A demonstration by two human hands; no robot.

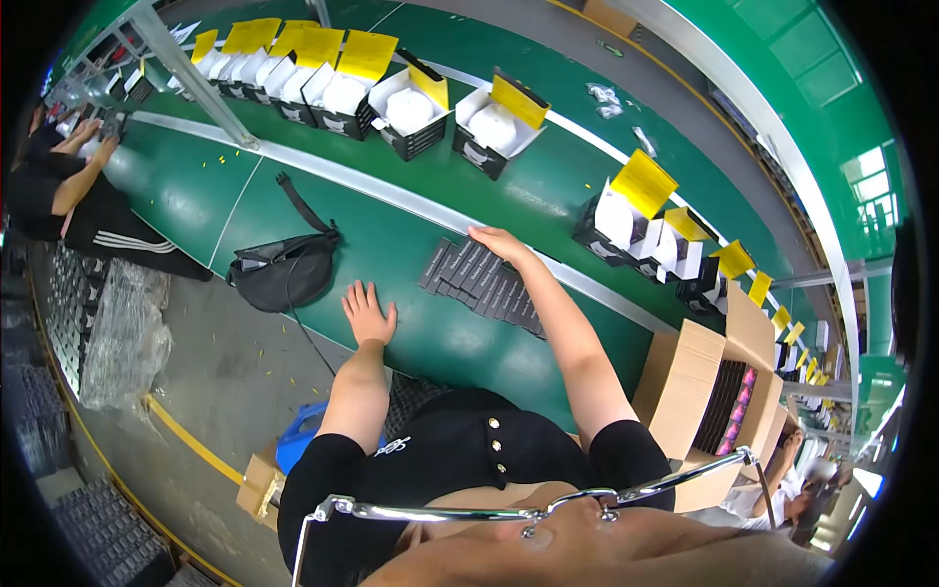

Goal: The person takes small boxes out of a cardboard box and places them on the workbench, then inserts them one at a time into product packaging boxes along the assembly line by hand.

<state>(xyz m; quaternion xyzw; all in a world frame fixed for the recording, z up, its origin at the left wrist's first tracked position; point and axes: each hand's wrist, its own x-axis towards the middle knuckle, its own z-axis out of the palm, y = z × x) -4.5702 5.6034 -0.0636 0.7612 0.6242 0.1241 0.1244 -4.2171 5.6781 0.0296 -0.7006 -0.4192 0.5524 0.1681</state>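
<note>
My left hand [369,313] lies flat on the green worktable [430,338] with its fingers spread and nothing in it. My right hand [498,244] rests at the metal rail [391,196] along the table's far side, its fingers stretched out and holding nothing that I can see. Just below that hand and beside its forearm lie overlapping rows of small, flat, dark packets [479,281] with light print. To the left of my left hand sits a black waist bag [282,274], its strap reaching toward the rail.
Beyond the rail, a green conveyor belt [543,201] carries open black boxes [499,132] with yellow flaps and white contents. An open cardboard carton [682,377] stands at my right. Another person [73,186] works at the far left. A blue container [298,437] sits by my left elbow.
</note>
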